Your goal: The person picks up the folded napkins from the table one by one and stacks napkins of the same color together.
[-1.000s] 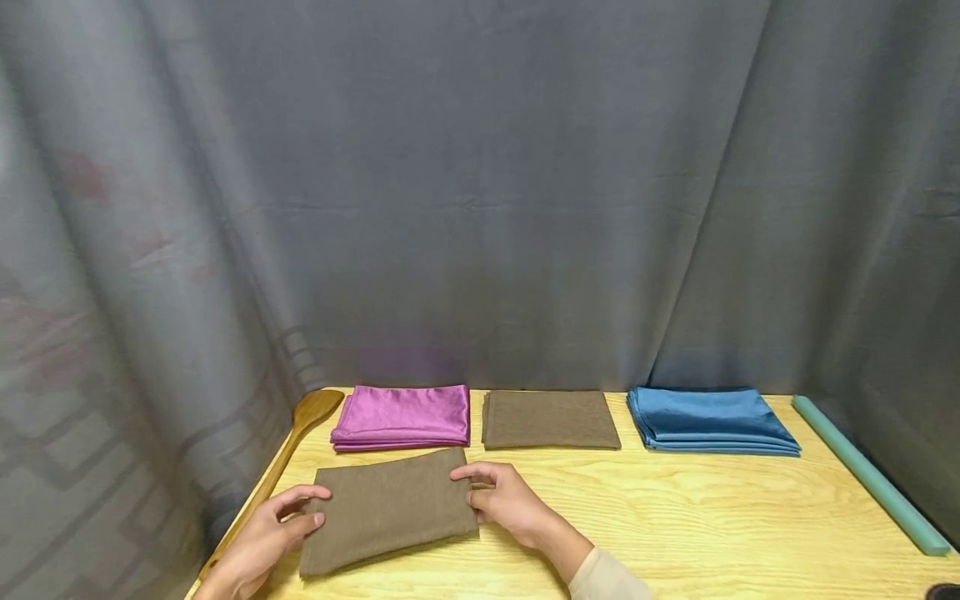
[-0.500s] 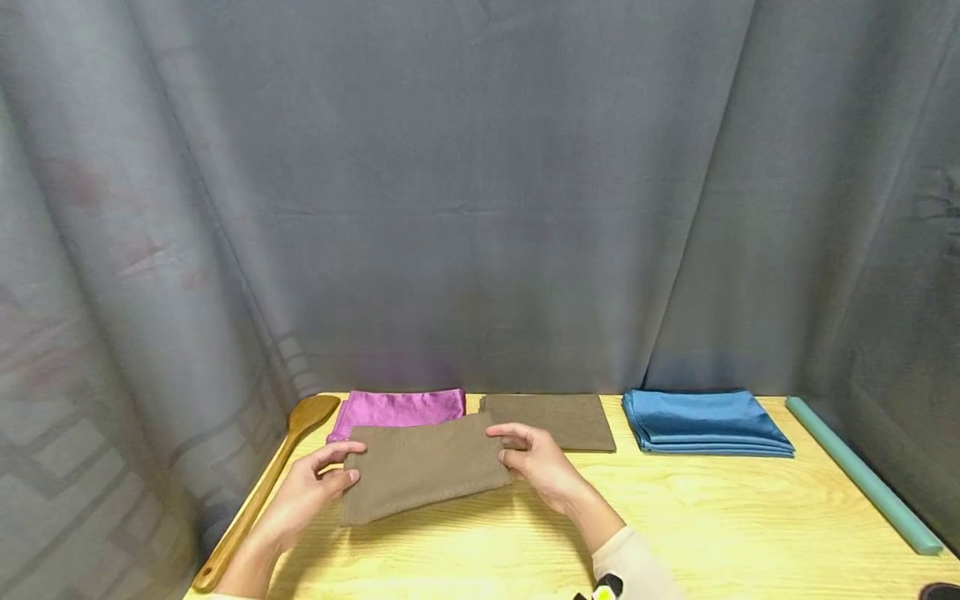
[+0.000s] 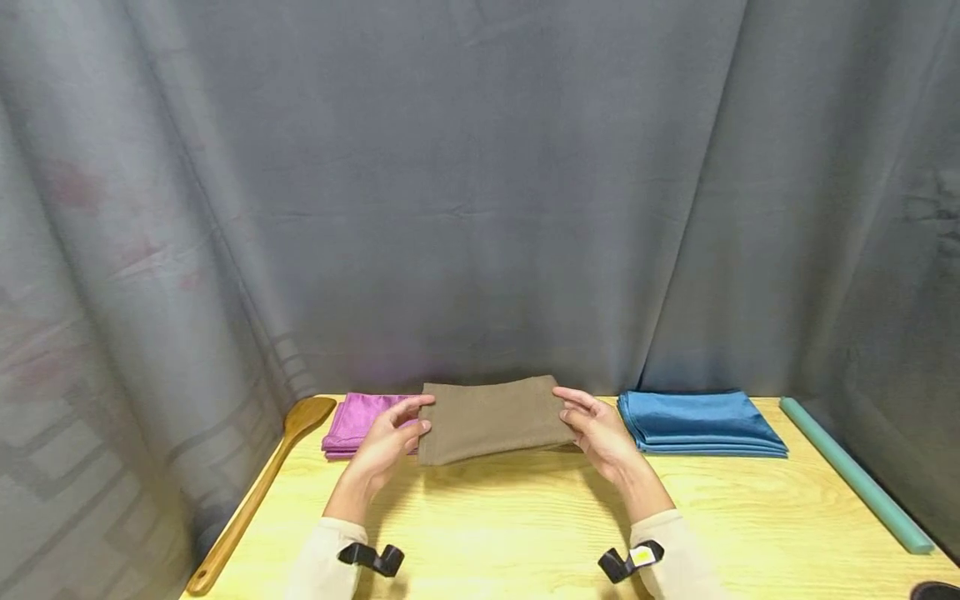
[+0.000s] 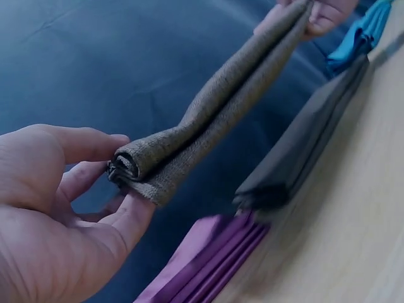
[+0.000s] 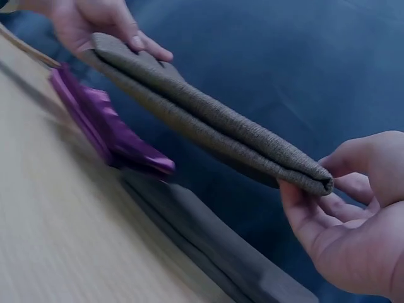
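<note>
A folded brown cloth (image 3: 495, 421) hangs in the air between my two hands, held by its short ends. My left hand (image 3: 386, 446) pinches the left end between thumb and fingers; the right hand (image 3: 603, 437) pinches the right end likewise. Both wrist views show the cloth's folded layers edge-on, raised above the table. Below it lies a second folded brown cloth (image 4: 303, 139), which the held one hides in the head view. The folded purple cloth (image 3: 363, 421) sits to the left, partly covered by my left hand and the held cloth.
A folded blue cloth (image 3: 701, 423) lies at the back right of the wooden table (image 3: 495, 533). Along the left edge rests a wooden spoon (image 3: 262, 483), and along the right edge a green bar (image 3: 855, 475). A grey curtain (image 3: 480, 208) hangs behind.
Both hands have lifted the brown cloth and carried it right and toward the back, from in front of the purple cloth to over the other brown cloth.
</note>
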Motion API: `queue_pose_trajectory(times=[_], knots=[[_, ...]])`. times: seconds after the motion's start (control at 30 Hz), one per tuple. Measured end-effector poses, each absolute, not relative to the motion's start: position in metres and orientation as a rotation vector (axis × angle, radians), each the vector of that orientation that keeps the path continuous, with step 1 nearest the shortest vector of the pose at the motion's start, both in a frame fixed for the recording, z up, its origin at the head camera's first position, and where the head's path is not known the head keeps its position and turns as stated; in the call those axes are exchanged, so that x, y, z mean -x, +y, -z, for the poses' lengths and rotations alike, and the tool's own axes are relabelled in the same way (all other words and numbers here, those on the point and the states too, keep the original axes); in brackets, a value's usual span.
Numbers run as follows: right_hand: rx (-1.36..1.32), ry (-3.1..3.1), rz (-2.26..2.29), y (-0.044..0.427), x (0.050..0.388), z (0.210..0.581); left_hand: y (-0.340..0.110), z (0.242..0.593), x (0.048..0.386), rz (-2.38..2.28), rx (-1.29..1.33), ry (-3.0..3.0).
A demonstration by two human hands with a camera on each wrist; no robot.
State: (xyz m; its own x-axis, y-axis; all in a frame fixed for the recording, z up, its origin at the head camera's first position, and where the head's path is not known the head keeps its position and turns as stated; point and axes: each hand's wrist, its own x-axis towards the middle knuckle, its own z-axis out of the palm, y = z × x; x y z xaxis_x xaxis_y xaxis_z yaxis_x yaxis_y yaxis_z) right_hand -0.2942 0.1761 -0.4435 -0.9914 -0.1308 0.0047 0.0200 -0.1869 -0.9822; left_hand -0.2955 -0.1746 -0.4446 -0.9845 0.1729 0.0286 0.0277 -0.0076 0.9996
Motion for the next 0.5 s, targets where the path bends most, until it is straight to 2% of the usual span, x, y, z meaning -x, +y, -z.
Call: queue_pose_trajectory(times=[0.27, 0.5], knots=[[0.058, 1.899, 2.386, 0.204, 0.303, 0.452, -0.14, 0.452, 0.32, -2.226, -0.228, 2.047], [0.007, 1.897, 2.398, 0.216, 0.309, 0.459, -0.121, 0.466, 0.328, -2.24, -0.233, 2.065]])
